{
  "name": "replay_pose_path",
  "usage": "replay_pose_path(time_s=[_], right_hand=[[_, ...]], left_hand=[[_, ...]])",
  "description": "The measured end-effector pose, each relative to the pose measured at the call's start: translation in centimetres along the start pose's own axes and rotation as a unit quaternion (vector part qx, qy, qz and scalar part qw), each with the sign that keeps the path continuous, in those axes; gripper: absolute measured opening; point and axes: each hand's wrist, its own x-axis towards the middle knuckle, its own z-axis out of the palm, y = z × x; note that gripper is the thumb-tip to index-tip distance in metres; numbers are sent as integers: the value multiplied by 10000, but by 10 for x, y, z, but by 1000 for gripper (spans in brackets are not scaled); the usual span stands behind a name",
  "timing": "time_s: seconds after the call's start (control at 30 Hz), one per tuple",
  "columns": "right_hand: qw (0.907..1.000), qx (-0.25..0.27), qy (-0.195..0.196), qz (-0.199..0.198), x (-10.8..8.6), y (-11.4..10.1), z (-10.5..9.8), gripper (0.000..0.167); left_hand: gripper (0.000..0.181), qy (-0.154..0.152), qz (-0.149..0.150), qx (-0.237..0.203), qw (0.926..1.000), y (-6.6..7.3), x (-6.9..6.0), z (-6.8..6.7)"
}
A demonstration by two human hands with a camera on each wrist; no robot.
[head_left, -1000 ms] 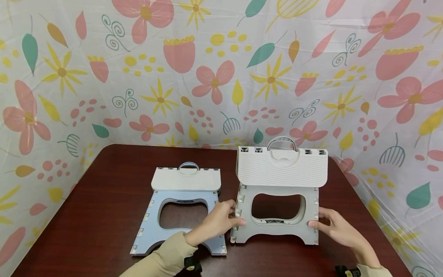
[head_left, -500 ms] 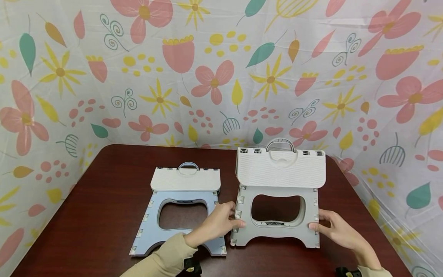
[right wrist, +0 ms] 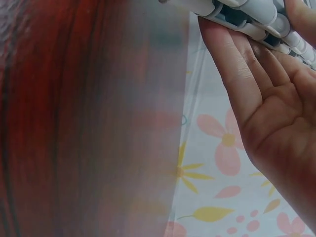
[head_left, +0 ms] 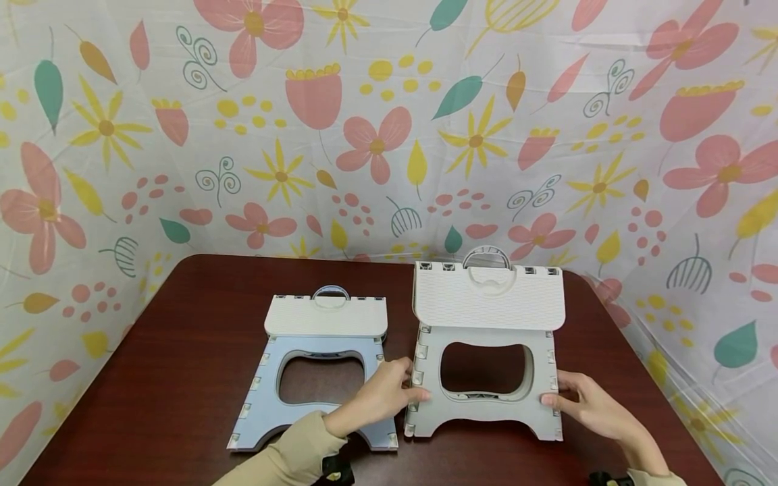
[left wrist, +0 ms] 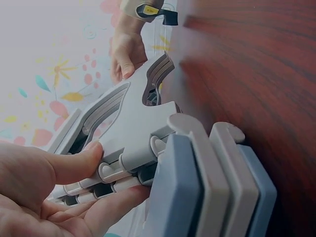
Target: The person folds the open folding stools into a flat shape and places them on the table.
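Observation:
A grey folding stool (head_left: 486, 408) with a white textured top panel (head_left: 486, 307) and a carry handle (head_left: 486, 252) is on the right side of the table, folded flat. My left hand (head_left: 379, 395) grips its left edge, thumb on the front and fingers behind; the left wrist view shows the thumb and fingers on the hinged edge. On the opposite edge my right hand (head_left: 592, 405) pinches the stool the same way, its fingers (right wrist: 242, 69) under the hinges in the right wrist view. A smaller blue folding stool (head_left: 263, 395) with a white top lies folded beside it, partly behind my left forearm.
The dark red-brown wooden table (head_left: 164, 378) spans the lower view. Behind and at both sides hangs a white cloth (head_left: 389, 88) printed with flowers and leaves. The blue stool sits close against the grey stool's left edge.
The grey stool's top has come down and slightly left, while its lower right foot has shifted toward me. My right hand has moved slightly down with it. The blue stool has stayed put.

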Motion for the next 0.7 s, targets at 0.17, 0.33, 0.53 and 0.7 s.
replay_pose_path(time_s=[0.17,0.33,0.53,0.7], right_hand=[[10000,41,-41,38,0,0,1,23],[9999,120,-86,27,-1,1,2,22],[9996,191,-169,113,-1,4,1,25],[9995,216,-213,30,0,4,1,24]], left_hand=[[29,-22,-16,63,10000,-1,0,0],[29,-50,-51,134,9999,0,-1,-1],[28,-105,-113,145,9998,1,-2,-1],[28,-103,-165,187,9996,3,-2,-1]])
